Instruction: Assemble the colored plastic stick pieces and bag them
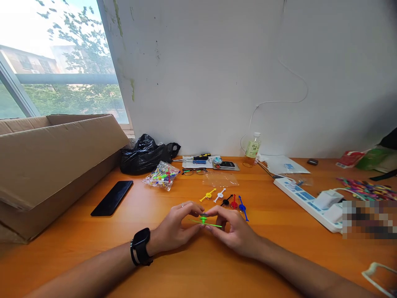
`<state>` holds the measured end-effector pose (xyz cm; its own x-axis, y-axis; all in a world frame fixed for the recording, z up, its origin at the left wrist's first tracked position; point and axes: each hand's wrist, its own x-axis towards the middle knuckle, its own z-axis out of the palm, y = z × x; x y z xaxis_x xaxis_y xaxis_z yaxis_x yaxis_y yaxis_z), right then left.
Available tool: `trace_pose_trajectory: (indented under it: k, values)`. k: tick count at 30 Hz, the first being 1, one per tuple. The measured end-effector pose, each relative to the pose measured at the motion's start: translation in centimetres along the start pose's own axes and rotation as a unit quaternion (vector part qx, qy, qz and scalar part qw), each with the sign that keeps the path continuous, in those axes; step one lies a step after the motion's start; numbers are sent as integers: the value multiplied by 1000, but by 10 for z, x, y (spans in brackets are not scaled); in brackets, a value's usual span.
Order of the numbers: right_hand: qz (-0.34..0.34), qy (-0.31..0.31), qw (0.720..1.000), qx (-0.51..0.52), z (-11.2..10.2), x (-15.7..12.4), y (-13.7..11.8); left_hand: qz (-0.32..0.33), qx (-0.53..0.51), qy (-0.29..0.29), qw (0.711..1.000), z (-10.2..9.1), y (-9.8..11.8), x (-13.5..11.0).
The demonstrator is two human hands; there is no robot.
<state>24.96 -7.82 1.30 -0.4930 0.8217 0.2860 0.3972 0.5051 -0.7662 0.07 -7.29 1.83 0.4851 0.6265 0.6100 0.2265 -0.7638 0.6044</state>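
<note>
Between my two hands is a green arrow spinner, its thin arrow lying roughly level and a small dark or clear disc at its top. My left hand pinches it from the left with thumb and fingers. From the right, my right hand pinches the same spinner, fingertips on top and thumb below. Just beyond lie more arrow spinners in a row: a yellow one, a white one, a black one, a red one and a blue one.
A cardboard box fills the left side, near a black phone. Behind are a black plastic bag, a clear bag of spinners, glasses and a bottle. A power strip stands right.
</note>
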Motion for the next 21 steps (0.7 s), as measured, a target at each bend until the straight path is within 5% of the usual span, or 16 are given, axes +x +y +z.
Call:
trace_pose_trajectory:
  k: [13, 21]
  values:
    - [4, -56, 998, -14, -3, -3, 6, -3, 35, 11, 999, -5, -2, 0]
    - [16, -40, 998, 42, -2, 0, 8, 5, 36, -7, 999, -6, 2, 1]
